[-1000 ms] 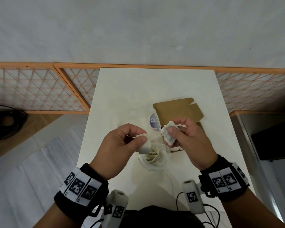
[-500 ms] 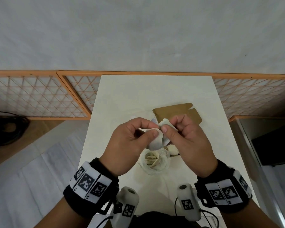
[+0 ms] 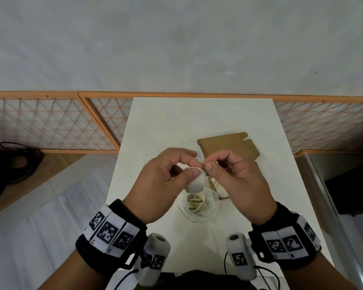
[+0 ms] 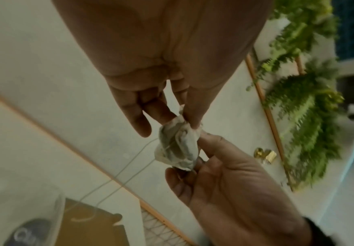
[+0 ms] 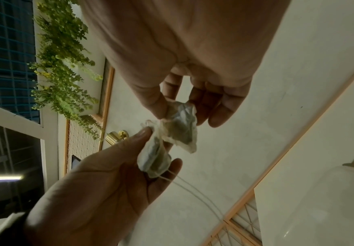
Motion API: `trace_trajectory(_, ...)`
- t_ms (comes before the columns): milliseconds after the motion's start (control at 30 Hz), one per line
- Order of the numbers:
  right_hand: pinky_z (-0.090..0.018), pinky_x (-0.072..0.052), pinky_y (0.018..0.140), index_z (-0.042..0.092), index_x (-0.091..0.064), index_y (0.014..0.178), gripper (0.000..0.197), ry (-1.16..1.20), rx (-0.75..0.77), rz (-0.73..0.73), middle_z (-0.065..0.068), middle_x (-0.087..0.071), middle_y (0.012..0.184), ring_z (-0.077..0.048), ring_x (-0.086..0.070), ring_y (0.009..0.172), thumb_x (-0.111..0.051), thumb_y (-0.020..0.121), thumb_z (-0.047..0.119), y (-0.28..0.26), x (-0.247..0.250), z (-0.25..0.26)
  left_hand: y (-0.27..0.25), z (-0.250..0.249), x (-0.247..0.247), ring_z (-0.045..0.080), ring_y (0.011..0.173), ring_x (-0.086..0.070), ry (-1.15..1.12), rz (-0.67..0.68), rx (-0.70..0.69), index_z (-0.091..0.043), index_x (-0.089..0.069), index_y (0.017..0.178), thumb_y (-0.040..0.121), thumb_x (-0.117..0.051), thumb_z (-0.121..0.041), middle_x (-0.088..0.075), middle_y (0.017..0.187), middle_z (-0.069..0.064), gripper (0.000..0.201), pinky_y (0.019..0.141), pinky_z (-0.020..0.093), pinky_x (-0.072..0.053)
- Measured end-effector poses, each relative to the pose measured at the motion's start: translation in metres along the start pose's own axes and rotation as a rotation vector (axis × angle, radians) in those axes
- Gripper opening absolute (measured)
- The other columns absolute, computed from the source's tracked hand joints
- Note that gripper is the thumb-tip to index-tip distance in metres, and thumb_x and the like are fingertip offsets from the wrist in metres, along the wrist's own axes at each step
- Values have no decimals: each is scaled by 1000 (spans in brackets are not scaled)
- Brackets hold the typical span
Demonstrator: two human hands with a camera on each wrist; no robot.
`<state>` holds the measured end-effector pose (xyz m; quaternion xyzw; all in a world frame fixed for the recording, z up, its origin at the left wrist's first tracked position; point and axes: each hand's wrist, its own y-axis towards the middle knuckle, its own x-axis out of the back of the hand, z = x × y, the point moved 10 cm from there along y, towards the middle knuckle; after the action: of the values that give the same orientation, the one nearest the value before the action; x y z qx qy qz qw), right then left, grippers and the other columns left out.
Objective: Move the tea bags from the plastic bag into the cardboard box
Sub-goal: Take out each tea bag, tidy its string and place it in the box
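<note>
Your left hand [image 3: 158, 181] and right hand [image 3: 237, 176] meet above the white surface [image 3: 168, 122], each grip pinching a tea bag: the left thumb and fingers hold one tea bag [image 3: 195, 183], the right holds a second tea bag [image 5: 180, 128] pressed against it. Two thin strings [image 5: 199, 194] trail down from the bags. Below your hands the clear plastic bag [image 3: 197, 206] lies on the surface with more tea bags inside. The cardboard box [image 3: 228, 146] sits just beyond your right hand, its lid flap open
</note>
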<state>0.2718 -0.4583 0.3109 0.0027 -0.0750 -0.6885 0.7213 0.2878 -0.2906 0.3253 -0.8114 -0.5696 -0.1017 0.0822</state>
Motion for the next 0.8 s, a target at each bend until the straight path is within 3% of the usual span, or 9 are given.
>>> trace_trajectory(167, -39, -56, 78, 11, -69, 102, 6, 88, -2, -88, -23, -66, 93, -42, -63, 88, -66, 99, 15, 0, 5, -3, -3, 11, -6, 18, 64, -47, -228, 4, 82, -10, -76, 99, 93, -74, -8, -74, 124, -8, 7, 72, 28, -50)
trace_trajectory(267, -45, -58, 74, 8, -66, 102, 4, 101, 12, -56, -22, -68, 90, -47, -63, 84, -63, 102, 6, -2, -1, -2, -3, 9, -8, 25, 67, -49, -259, -2, 49, -12, -76, 98, 91, -78, -13, -75, 103, 18, 7, 70, 33, -49)
trace_trajectory(300, -42, -57, 73, 8, -66, 102, 6, 94, 12, -34, -22, -68, 89, -47, -63, 83, -62, 103, 4, -3, -4, -3, -3, 8, -9, 20, 64, -51, -255, -2, 39, -12, -77, 98, 91, -78, -13, -73, 91, 21, 7, 68, 29, -48)
trace_trajectory(333, -39, -56, 72, 9, -67, 102, 9, 86, 15, -10, -23, -68, 88, -47, -62, 82, -61, 103, 2, -4, -7, -3, -4, 8, -9, 14, 60, -50, -246, -7, 31, -11, -77, 98, 92, -78, -10, -71, 78, 16, 7, 65, 24, -47)
trace_trajectory(400, -32, -55, 70, 14, -68, 102, 16, 80, 14, 28, -22, -70, 89, -42, -63, 79, -59, 103, 0, -7, -12, -5, -4, 8, -8, 11, 57, -47, -227, -20, 26, -9, -77, 97, 91, -76, -6, -64, 63, 1, 7, 61, 17, -44)
trace_trajectory(500, -25, -56, 72, 12, -68, 108, 12, 102, 8, 52, -12, -75, 93, -17, -69, 79, -59, 104, 5, -12, -15, -5, -2, 10, -7, 15, 59, -42, -192, -43, 11, -15, -80, 95, 90, -77, -9, -55, 61, 2, 8, 59, 19, -41)
trace_trajectory(600, -48, -60, 75, 17, -68, 121, 23, 101, -25, 72, -23, -70, 90, -38, -69, 83, -66, 102, 30, -17, -17, -8, -1, 16, -4, 10, 56, -33, -174, -82, 14, -17, -80, 93, 89, -79, -11, -44, 58, -10, 8, 56, 16, -34)
trace_trajectory(700, -59, -60, 84, 19, -68, 118, 21, 71, -66, 105, -14, -77, 93, -40, -72, 90, -71, 97, 23, -22, -21, -20, 1, 22, -7, 12, 59, -33, -205, -76, 31, -20, -79, 93, 88, -80, -10, -49, 62, -9, 11, 57, 19, -36)
trace_trajectory(800, -64, -58, 82, 17, -70, 107, 10, 4, -75, 100, -15, -77, 95, -41, -72, 90, -70, 98, 22, -21, -17, -30, 2, 25, -16, 16, 64, -40, -228, -42, 31, -24, -78, 101, 87, -81, -13, -64, 80, -11, 18, 61, 21, -42)
